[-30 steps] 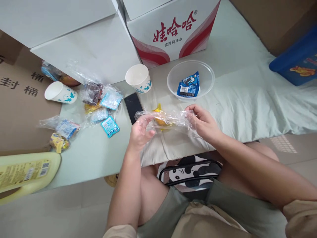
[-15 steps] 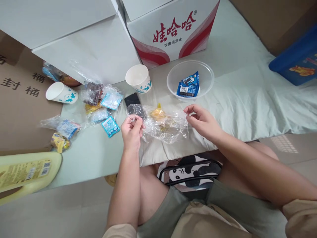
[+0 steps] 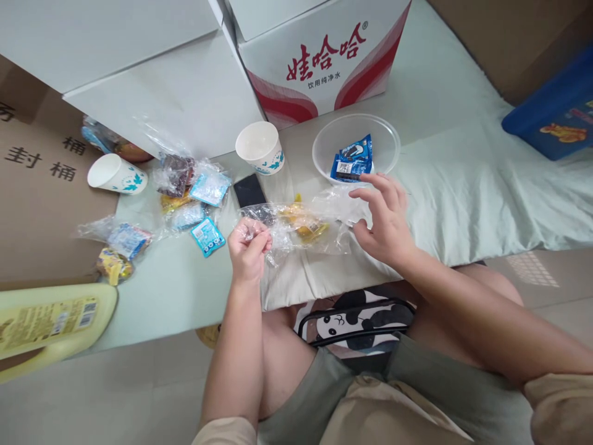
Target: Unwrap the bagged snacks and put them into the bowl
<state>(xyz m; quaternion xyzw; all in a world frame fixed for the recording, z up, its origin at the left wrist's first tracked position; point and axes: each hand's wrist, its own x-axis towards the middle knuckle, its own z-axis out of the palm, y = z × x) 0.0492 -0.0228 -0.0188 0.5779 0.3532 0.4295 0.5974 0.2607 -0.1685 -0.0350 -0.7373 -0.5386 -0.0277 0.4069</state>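
Note:
My left hand (image 3: 249,248) pinches one end of a clear plastic bag (image 3: 340,240), with its fingers closed. A yellow packet (image 3: 309,230) shows through the crinkled film. At the other end of the bag, my right hand (image 3: 388,227) has its fingers spread and curved, and nothing is gripped in it. Its fingertips reach over the near rim of a clear plastic bowl (image 3: 317,159), which contains blue snack packets (image 3: 354,154). Under the bag's left end a dark phone (image 3: 249,190) is partly covered.
Two white paper cups (image 3: 259,148) stand at the back and left. Wrapped snacks (image 3: 210,185) lie in a loose pile, near a single blue packet (image 3: 207,237). White cartons (image 3: 324,74) line the back, a yellow jug (image 3: 60,321) the left edge, a blue container (image 3: 551,105) the right.
My right hand has moved up towards the bowl and its fingers have spread. The bag's film has flattened, and the yellow packet shows more. My left hand keeps its pinch.

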